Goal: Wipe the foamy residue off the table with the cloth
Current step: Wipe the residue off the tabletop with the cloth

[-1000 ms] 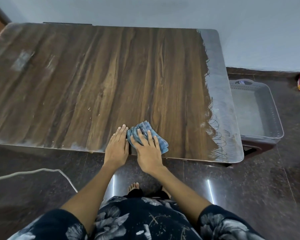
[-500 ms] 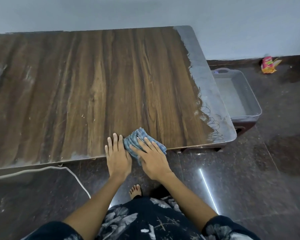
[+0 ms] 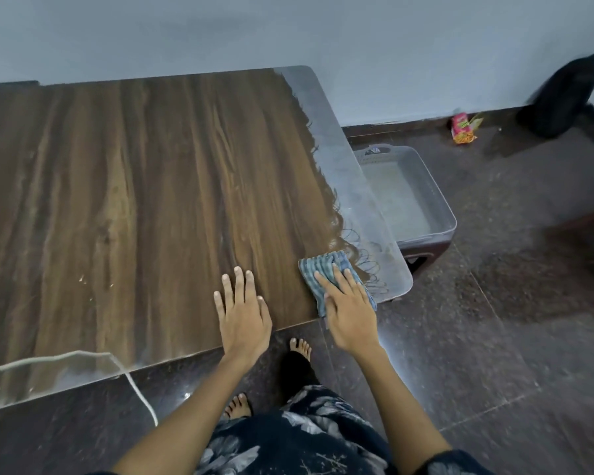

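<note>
On the wood-grain desk (image 3: 134,200), we see the left hand (image 3: 242,313) lying flat near the front edge, fingers straight and holding nothing. Just to its right, the right hand (image 3: 348,310) presses the blue cloth (image 3: 323,269) down with extended fingers, at the border of the foamy residue (image 3: 350,200) lining the desk's right edge. We judge wiping underway; next, the cloth must sweep along that grey strip.

One table (image 3: 144,207), one cloth (image 3: 323,269), one tray (image 3: 439,207), two hands (image 3: 244,320).
</note>
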A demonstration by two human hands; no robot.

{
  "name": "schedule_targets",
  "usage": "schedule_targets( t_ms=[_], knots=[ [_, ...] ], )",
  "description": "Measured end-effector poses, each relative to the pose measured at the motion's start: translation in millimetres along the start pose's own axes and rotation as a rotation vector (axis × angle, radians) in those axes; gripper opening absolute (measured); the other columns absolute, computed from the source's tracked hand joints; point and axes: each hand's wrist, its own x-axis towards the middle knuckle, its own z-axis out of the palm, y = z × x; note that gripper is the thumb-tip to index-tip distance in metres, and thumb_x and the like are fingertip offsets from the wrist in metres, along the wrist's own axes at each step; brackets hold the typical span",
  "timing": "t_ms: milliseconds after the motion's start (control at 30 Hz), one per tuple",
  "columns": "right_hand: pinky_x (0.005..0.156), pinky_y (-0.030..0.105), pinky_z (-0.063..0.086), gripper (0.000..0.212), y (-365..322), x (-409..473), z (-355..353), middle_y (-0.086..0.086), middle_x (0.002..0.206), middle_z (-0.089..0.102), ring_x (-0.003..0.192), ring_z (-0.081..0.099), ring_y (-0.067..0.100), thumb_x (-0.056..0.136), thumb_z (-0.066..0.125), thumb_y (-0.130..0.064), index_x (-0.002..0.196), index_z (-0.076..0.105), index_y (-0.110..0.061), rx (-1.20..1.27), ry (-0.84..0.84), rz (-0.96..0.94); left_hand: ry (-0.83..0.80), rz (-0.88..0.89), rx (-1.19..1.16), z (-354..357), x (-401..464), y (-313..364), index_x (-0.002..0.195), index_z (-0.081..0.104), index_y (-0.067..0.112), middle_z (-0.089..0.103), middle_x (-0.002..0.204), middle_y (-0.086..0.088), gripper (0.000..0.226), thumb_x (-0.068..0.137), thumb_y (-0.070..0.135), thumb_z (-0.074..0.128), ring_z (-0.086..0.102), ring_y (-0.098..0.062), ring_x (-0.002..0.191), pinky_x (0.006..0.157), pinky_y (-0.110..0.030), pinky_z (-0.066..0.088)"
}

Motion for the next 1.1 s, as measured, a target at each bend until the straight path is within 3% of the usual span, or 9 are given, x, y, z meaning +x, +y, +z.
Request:
schedule_targets(
  t_ms=[167, 267, 433, 533, 700, 933, 1100],
  knots=[
    [0.113, 0.027, 0.002, 0.060, 20, 46, -14, -0.007, 0.155, 0.019, 0.145, 0.010, 0.016, 0.089, 0.004, -0.040, 0.142, 0.030, -0.039, -0.050, 0.006, -0.020, 0.005, -0.032, 0.018, 10, 29, 28, 0.146, 0.019, 0.007, 0.009, 0.155, -0.009, 0.057, 0.093, 0.030, 0.017, 0.000, -0.025, 0.143, 0.114, -0.040, -0.002],
    [0.113, 0.028, 0.002, 0.056, 26, 68, -17, -0.007, 0.155, 0.019, 0.144, 0.011, 0.017, 0.091, 0.008, -0.038, 0.143, 0.028, -0.040, -0.078, -0.031, -0.053, 0.012, -0.080, 0.046, 15, 54, 46, 0.145, 0.020, 0.007, 0.011, 0.155, -0.009, 0.061, 0.090, 0.033, 0.015, 0.003, -0.028, 0.143, 0.114, -0.040, 0.000],
    [0.111, 0.037, 0.017, 0.049, 26, 110, -17, -0.002, 0.149, 0.035, 0.140, 0.029, 0.022, 0.093, 0.025, -0.032, 0.140, 0.037, -0.036, -0.127, 0.007, -0.102, 0.050, -0.138, 0.069, 21, 97, 71, 0.146, 0.020, 0.008, 0.011, 0.155, -0.009, 0.062, 0.090, 0.034, 0.015, 0.003, -0.029, 0.143, 0.114, -0.040, -0.001],
    [0.113, 0.038, 0.018, 0.047, 24, 142, -17, 0.000, 0.151, 0.032, 0.141, 0.024, 0.023, 0.094, 0.030, -0.030, 0.141, 0.036, -0.035, -0.114, 0.006, -0.133, 0.045, -0.169, 0.070, 23, 116, 80, 0.146, 0.020, 0.009, 0.012, 0.155, -0.008, 0.061, 0.090, 0.034, 0.017, 0.002, -0.029, 0.143, 0.114, -0.040, -0.002],
    [0.113, 0.032, 0.002, 0.049, 17, 202, -21, -0.001, 0.155, 0.021, 0.145, 0.010, 0.021, 0.096, 0.031, -0.027, 0.144, 0.027, -0.036, -0.100, -0.015, -0.145, 0.054, -0.179, 0.062, 21, 156, 89, 0.147, 0.018, 0.012, 0.009, 0.156, -0.006, 0.060, 0.091, 0.035, 0.018, -0.001, -0.027, 0.143, 0.113, -0.039, -0.004],
    [0.114, 0.032, 0.004, 0.055, 2, 296, -31, 0.001, 0.155, 0.022, 0.145, 0.012, 0.022, 0.092, 0.013, -0.035, 0.144, 0.029, -0.034, -0.114, 0.010, -0.155, 0.022, -0.139, 0.060, 13, 246, 99, 0.148, 0.010, 0.014, 0.001, 0.157, -0.005, 0.055, 0.099, 0.033, 0.027, -0.007, -0.028, 0.143, 0.114, -0.039, -0.005],
    [0.116, 0.034, 0.007, 0.053, -12, 384, -36, 0.003, 0.155, 0.021, 0.145, 0.011, 0.023, 0.092, 0.021, -0.032, 0.145, 0.028, -0.033, -0.119, 0.045, -0.126, 0.047, -0.080, 0.102, 8, 329, 104, 0.148, 0.010, 0.017, 0.002, 0.157, -0.003, 0.056, 0.098, 0.035, 0.026, -0.006, -0.026, 0.144, 0.115, -0.036, -0.003]
  ],
)
